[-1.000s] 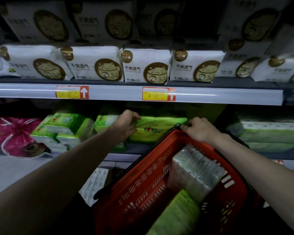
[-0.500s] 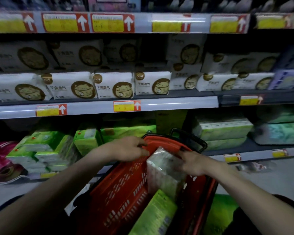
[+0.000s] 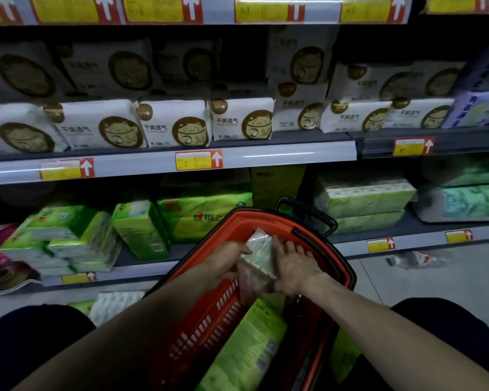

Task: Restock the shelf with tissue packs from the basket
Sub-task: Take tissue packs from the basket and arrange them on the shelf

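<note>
The tissue pack point(image 3: 259, 255) stands on end in the red plastic basket point(image 3: 198, 334), squeezed between both hands, likely to lift it out. The left hand point(image 3: 226, 259) curls round one side. The right hand point(image 3: 297, 266) presses flat, fingers spread. Its clear wrap looks shiny and crinkly. A soft green pack point(image 3: 246, 348) lies below it. The shelf point(image 3: 424, 235) is just ahead.

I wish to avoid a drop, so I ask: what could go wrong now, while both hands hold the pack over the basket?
The right hand only presses flat on the pack, which the left hand grips; the wrap may slip and it may fall into the basket.
The green stack on the shelf lies uneven; a nudge may topple it.
</note>
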`<state>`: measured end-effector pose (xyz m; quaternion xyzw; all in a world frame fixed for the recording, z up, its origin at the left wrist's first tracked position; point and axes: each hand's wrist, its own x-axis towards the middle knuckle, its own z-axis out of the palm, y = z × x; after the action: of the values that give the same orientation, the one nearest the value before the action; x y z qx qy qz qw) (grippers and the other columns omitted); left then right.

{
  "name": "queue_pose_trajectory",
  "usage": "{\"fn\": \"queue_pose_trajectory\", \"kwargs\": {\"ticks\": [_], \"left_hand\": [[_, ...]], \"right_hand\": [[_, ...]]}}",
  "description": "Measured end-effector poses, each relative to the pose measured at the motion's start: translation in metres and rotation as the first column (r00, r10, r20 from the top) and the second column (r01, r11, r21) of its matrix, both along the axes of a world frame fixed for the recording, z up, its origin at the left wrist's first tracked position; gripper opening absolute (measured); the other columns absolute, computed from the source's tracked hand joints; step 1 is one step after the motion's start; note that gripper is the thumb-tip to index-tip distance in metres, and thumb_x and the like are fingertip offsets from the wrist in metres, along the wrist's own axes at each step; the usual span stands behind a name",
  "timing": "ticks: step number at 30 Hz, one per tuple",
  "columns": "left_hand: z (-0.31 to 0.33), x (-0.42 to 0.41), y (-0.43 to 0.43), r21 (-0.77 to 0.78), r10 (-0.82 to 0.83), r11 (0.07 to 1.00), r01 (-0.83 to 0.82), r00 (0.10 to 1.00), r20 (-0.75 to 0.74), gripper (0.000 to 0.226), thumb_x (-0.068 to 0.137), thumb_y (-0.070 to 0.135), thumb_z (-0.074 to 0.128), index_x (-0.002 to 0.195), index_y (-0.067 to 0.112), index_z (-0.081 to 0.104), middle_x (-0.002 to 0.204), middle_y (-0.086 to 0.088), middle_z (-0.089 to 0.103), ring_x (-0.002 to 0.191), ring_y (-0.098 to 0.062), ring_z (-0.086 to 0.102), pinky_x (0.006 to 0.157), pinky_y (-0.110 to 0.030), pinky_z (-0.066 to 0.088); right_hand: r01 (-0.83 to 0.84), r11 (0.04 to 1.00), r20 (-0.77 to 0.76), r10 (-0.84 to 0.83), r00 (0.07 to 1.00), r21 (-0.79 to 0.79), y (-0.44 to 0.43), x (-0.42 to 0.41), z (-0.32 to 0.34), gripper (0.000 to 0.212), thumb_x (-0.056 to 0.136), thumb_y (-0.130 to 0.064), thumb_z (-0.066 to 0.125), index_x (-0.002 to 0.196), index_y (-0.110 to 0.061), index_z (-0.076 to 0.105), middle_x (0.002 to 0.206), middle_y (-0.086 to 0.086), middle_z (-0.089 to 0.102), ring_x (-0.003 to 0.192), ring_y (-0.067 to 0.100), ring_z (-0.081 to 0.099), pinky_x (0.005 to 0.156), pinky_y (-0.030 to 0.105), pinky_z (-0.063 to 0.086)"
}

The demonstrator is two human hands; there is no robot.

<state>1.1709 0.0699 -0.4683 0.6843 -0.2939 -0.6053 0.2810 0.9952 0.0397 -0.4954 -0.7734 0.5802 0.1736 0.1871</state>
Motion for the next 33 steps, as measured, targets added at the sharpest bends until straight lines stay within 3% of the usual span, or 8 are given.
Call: {"fn": "queue_pose_trajectory", "kwargs": {"ticks": [5,12,17,19,22,26,29,33], "left_hand": [[-0.004,0.009,-0.004,-0.005,0.061,0.998,-0.061,0.998,0.000,0.033,0.086,0.011,0.063,0.119,0.009,0.066,0.122,-0.012,0.067,0.107,-0.022,0.063,0.095,-0.044,0.057],[-0.006,0.009,0.006,-0.003,-0.105,0.994,0.105,0.994,-0.020,0.038,0.084,0.000,0.057,0.120,0.010,0.067,0.122,-0.014,0.070,0.118,-0.026,0.061,0.107,-0.049,0.049],[-0.002,0.006,0.008,-0.111,-0.091,0.991,0.079,0.990,-0.105,0.042,0.089,-0.002,0.056,0.120,0.024,0.066,0.112,-0.002,0.071,0.107,-0.018,0.062,0.088,-0.038,0.054],[0.001,0.005,0.008,-0.129,-0.060,0.991,0.040,0.986,-0.153,0.034,0.091,0.011,0.065,0.122,0.025,0.065,0.118,-0.001,0.071,0.106,-0.016,0.064,0.091,-0.038,0.052],[0.000,0.006,0.004,-0.230,-0.006,0.973,-0.035,0.985,-0.174,0.058,0.089,0.026,0.076,0.142,0.025,0.052,0.126,0.003,0.068,0.107,-0.010,0.065,0.089,-0.032,0.052],[0.010,0.011,0.004,-0.426,0.050,0.900,-0.087,0.994,-0.097,0.100,0.076,0.041,0.086,0.159,0.029,0.031,0.156,0.001,0.047,0.128,-0.016,0.057,0.106,-0.042,0.049],[0.017,0.016,0.009,-0.514,0.137,0.847,-0.137,0.990,-0.037,0.099,0.076,0.045,0.087,0.158,0.036,0.032,0.160,0.004,0.039,0.142,-0.020,0.043,0.117,-0.051,0.040],[0.022,0.012,0.026,-0.327,0.143,0.913,-0.243,0.943,-0.301,0.112,0.056,0.055,0.094,0.153,0.040,0.040,0.155,0.000,0.051,0.128,-0.024,0.059,0.090,-0.056,0.056]], "right_hand": [[-0.002,0.999,0.005,0.002,1.000,-0.037,0.000,0.004,-0.008,0.131,0.079,-0.055,0.083,0.166,-0.024,-0.010,0.159,0.016,0.027,0.146,0.043,0.031,0.117,0.057,0.033],[0.023,0.996,0.105,-0.013,0.994,-0.091,0.003,-0.005,0.014,0.130,0.073,-0.052,0.085,0.167,-0.029,-0.002,0.157,0.018,0.031,0.147,0.044,0.031,0.117,0.058,0.036],[0.156,0.971,0.387,-0.074,0.919,-0.183,0.002,-0.031,0.065,0.129,0.053,-0.056,0.088,0.161,-0.043,0.018,0.132,0.012,0.051,0.126,0.039,0.047,0.104,0.041,0.048],[0.246,0.956,0.552,-0.121,0.825,-0.157,0.001,-0.049,0.090,0.123,0.054,-0.047,0.096,0.159,-0.039,0.032,0.126,-0.001,0.061,0.119,0.025,0.055,0.096,0.032,0.049],[0.391,0.918,0.777,-0.293,0.557,0.065,-0.005,-0.086,0.116,0.101,0.055,-0.024,0.102,0.144,-0.034,0.054,0.110,-0.022,0.072,0.095,0.001,0.072,0.084,0.023,0.053],[0.429,0.843,0.859,-0.452,0.239,0.324,-0.006,-0.124,0.119,0.083,0.054,-0.025,0.096,0.131,-0.020,0.067,0.110,-0.002,0.081,0.097,0.020,0.078,0.087,0.039,0.058],[0.430,0.755,0.825,-0.564,0.040,0.495,-0.001,-0.141,0.114,0.058,0.064,-0.022,0.085,0.119,-0.012,0.073,0.112,0.012,0.080,0.094,0.028,0.078,0.085,0.046,0.058],[0.402,0.618,0.714,-0.684,-0.149,0.676,0.003,-0.160,0.100,0.026,0.081,-0.027,0.078,0.105,-0.018,0.078,0.114,0.011,0.080,0.110,0.037,0.072,0.099,0.063,0.055]]}}
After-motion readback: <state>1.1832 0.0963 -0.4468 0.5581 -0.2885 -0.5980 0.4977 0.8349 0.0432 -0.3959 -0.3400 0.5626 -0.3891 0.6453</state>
